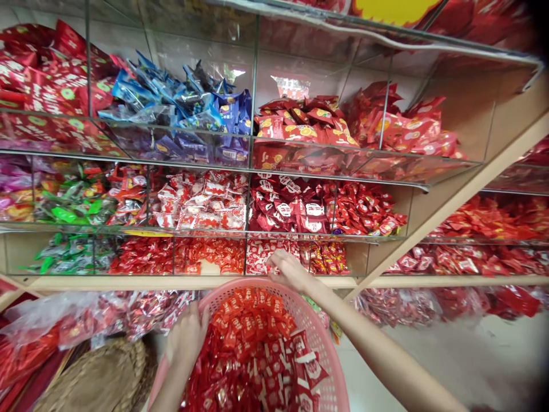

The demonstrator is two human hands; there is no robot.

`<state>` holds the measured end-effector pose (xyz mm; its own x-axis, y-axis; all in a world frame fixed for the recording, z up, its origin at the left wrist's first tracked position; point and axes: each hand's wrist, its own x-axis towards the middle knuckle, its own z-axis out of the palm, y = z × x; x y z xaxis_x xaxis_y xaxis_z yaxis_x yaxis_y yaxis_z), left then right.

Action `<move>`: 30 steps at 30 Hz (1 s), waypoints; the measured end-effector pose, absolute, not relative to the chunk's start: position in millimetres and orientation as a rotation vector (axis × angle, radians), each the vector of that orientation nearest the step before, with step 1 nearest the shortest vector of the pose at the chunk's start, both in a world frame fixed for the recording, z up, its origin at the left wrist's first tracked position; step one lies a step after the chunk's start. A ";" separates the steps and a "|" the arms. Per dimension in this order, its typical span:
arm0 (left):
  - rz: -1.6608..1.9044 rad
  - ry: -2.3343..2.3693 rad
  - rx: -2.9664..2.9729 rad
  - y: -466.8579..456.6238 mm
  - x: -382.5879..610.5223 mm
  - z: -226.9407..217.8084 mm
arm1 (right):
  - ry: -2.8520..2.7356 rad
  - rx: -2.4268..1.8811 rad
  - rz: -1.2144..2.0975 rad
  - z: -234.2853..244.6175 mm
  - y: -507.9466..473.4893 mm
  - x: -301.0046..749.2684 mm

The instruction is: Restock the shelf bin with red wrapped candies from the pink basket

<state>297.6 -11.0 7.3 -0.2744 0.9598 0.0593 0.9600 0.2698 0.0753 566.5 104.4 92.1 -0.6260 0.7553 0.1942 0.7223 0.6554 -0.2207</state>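
A pink plastic basket (319, 326) with a perforated wall is in front of me, filled with small red and orange wrapped candies (253, 343). My left hand (186, 335) is closed over its left rim. Above the far rim, my right hand (285, 268) is bent with its fingers curled, in front of a bottom-shelf compartment of red-and-white wrapped candies (259, 252). Whatever those fingers hold, if anything, is hidden. Just left of that compartment lie orange-red candies (223, 252), with a pale bare patch among them.
Clear-fronted shelves hold blue packets (171, 97), orange-printed red packets (300, 123) and green-wrapped candies (72, 252). A slanting wooden divider (454, 194) stands at right. Plastic bags of candy (111, 315) and a woven basket (94, 377) sit low at left.
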 end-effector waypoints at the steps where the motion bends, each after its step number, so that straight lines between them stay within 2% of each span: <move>1: -0.154 -2.502 -1.891 -10.9 297.5 7.1 | -2.633 -1.156 0.207 90.8 91.8 564.2; 7: -0.160 -2.504 -1.885 -11.4 298.7 9.9 | -2.977 -0.945 0.262 46.8 13.8 552.4; 12: -0.154 -2.505 -1.885 -12.3 299.8 12.4 | -3.124 -0.930 0.088 -6.8 -16.6 544.5; 15: -0.167 -2.502 -1.887 -12.1 299.5 11.8 | -3.097 -0.988 0.037 -19.3 -19.8 541.7; 18: -0.179 -2.500 -1.891 -11.6 299.2 11.0 | -3.075 -1.009 0.091 -8.2 -12.5 542.4; 23: -0.185 -2.521 -1.879 -10.8 299.1 10.7 | -2.919 -1.082 0.193 41.7 32.2 550.4; 30: -0.178 -2.509 -1.880 -9.9 298.2 7.1 | -2.559 -1.619 0.086 78.8 127.6 566.9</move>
<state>298.2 -9.9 7.1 -0.2829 0.9567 0.0688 0.9568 0.2765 0.0899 566.9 127.6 78.8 -0.4242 0.9033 0.0638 0.8969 0.4288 -0.1077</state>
